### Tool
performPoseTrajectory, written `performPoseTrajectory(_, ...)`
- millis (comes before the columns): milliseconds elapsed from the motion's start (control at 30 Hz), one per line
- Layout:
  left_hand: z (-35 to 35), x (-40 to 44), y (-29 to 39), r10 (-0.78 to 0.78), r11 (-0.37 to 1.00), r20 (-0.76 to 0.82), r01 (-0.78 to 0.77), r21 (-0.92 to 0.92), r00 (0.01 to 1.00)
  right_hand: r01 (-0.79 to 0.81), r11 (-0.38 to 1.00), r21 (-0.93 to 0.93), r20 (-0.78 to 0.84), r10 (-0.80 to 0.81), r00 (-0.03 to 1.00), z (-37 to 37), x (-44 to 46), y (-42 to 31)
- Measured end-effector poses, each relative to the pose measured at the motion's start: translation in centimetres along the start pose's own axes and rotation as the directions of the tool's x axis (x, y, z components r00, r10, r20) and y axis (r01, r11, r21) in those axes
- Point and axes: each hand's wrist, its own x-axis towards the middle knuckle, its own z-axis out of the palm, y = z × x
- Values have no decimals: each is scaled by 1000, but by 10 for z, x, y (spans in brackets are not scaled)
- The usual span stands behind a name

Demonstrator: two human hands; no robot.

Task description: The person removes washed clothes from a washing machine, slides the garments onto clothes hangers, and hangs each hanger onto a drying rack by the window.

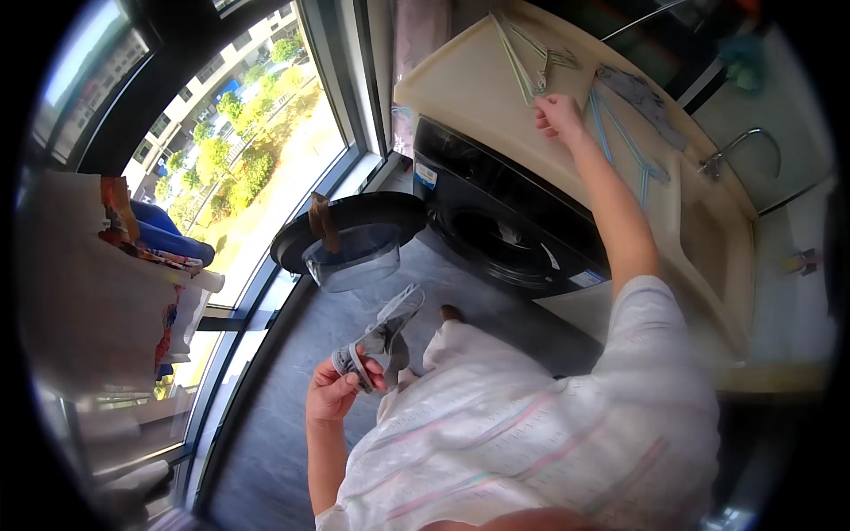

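My left hand (341, 386) is closed on a small grey garment (386, 334), pinching it at its banded edge. The rest of the cloth sticks up and hangs from my fingers; its exact kind is unclear. My right hand (560, 118) reaches over the beige counter (460, 80), its fingers pinched at the end of a pale green clothes hanger (516, 58). Beside that hand lie light blue clothes hangers (620, 134) and a grey cloth (639, 99).
Below the counter stands a black front-loading washing machine (505, 234), its round door (350, 232) swung out toward the window. A sink (717, 239) with a faucet (742, 146) is at the right. Laundry (66, 283) hangs at the left by the window.
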Motion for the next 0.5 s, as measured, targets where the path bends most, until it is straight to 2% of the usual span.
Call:
performPoseTrajectory(67, 7, 11, -4, 21, 1000, -64, -19, 22, 998, -81, 994, -76, -152, 68, 986, -13, 54, 1)
performPoseTrajectory(167, 20, 24, -7, 48, 999, -139, -45, 20, 989, -198, 946, -257, -203, 148, 968, -16, 116, 5)
performPoseTrajectory(267, 32, 33, -9, 109, 994, -211, -105, 31, 971, -140, 877, -460, -203, 49, 978, -9, 148, 3)
performPoseTrajectory(367, 36, 39, -10, 117, 993, -263, -109, 44, 958, -80, 806, -586, -128, 6, 992, -7, 167, 6)
performPoseTrajectory(467, 38, 44, -11, 118, 993, -298, -106, 58, 947, -238, 885, -401, -90, 220, 971, -7, 185, 15)
performPoseTrajectory(500, 38, 46, -10, 110, 994, -292, -96, 60, 950, -259, 897, -357, -86, 244, 966, -7, 186, 19)
